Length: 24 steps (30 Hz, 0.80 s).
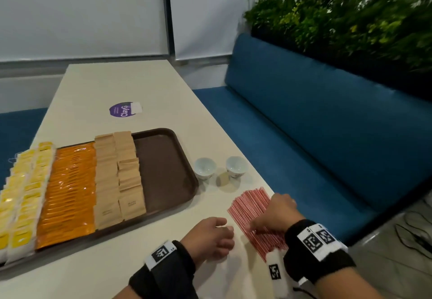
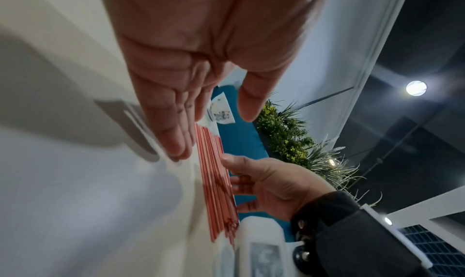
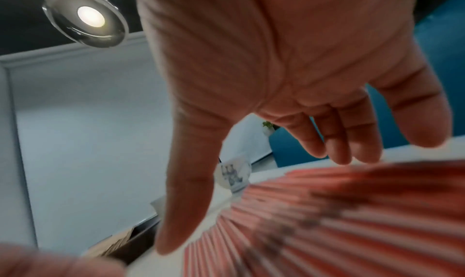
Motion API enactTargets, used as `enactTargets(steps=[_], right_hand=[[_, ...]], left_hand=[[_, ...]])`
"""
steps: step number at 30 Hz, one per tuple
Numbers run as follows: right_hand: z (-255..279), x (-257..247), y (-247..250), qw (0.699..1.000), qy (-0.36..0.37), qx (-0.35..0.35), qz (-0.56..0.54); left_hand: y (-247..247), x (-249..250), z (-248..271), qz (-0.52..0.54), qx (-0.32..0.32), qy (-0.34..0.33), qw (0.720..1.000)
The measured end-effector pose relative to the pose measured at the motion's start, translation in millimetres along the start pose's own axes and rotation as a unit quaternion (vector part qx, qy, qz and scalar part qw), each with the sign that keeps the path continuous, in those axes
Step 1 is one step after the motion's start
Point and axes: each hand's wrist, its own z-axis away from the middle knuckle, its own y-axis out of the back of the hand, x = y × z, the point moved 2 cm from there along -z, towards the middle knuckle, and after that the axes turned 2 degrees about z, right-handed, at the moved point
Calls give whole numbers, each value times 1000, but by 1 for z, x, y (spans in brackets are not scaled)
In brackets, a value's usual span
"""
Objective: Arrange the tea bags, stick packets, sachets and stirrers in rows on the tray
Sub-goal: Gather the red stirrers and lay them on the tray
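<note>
Red-and-white thin stirrers [image 1: 253, 217] are lying fanned on the cream counter [image 1: 131, 88]; right hand [image 1: 277, 212], fingers spread, is pressing them, seemingly gathering; left hand [image 1: 210, 238] is hovering relaxed beside.

Two small white cups [image 1: 205, 167] [image 1: 236, 166] stand side by side on the cream table [image 1: 131, 83], apart from each other. Purple round sticker [image 1: 122, 109] lies farther up the tabletop, partly covered by a white label. Blue padded bench [image 1: 304, 116] runs along the table's right side, green plants [image 1: 346, 18] behind its backrest; a round ceiling lamp [image 3: 90, 16] is lit overhead.
</note>
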Motion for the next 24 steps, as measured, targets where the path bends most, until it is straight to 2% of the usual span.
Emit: enactTargets(steps=[3,6,12,16,24], right_hand=[[-2,-3,-10,1000,1,9,1],[-4,-10,-15,1000,12,6,-10],[-2,-20,-27,998,45,1,-37],[1,-28,-29,997,74,4,-18],[3,-36,-30,996,86,6,-4]], left_hand=[[-15,4,-7,25,-33,1,999],[-21,6,-13,-7,-9,-29,1000],[-26,6,-15,2,-21,-50,999],[-24,4,-15,-49,1,-62,997],[-17,1,-16,-35,-24,-74,996]])
